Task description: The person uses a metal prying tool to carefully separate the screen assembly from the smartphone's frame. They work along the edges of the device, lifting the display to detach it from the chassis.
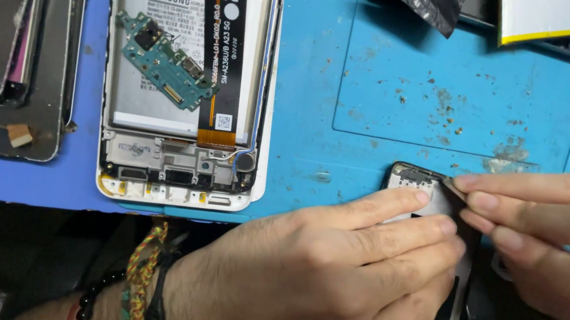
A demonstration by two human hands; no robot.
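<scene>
The phone part (pixel 416 189), a dark flat piece with a metal slot at its top edge, lies on the blue mat (pixel 407 95) at about 4 o'clock in the view, mostly covered by both hands. Only its upper left corner and a pale strip along its lower right edge are visible.

The left hand (pixel 329 272) lies flat over the part. Its fingers (pixel 394 208) are extended and pressed down on the part's surface, not curled around it. Bracelets (pixel 143 272) of braided cord and dark beads sit on the left wrist at 7 o'clock.

The right hand (pixel 548 240) enters from 3 o'clock. Its thumb and forefinger are pinched together at the part's top right corner on a small thin item; what that item is cannot be determined.

At 11 o'clock from the part, well apart, an opened phone (pixel 177 162) rests on the mat with its battery (pixel 162 107) exposed. A green circuit board (pixel 164 60) lies loose on the battery, beside a black flex cable (pixel 223 46).

At 9 o'clock, at the left edge, lie stacked screens (pixel 12 43). At 1 o'clock, at the top edge, lie a second battery (pixel 544 18) and black film (pixel 425 1).
</scene>
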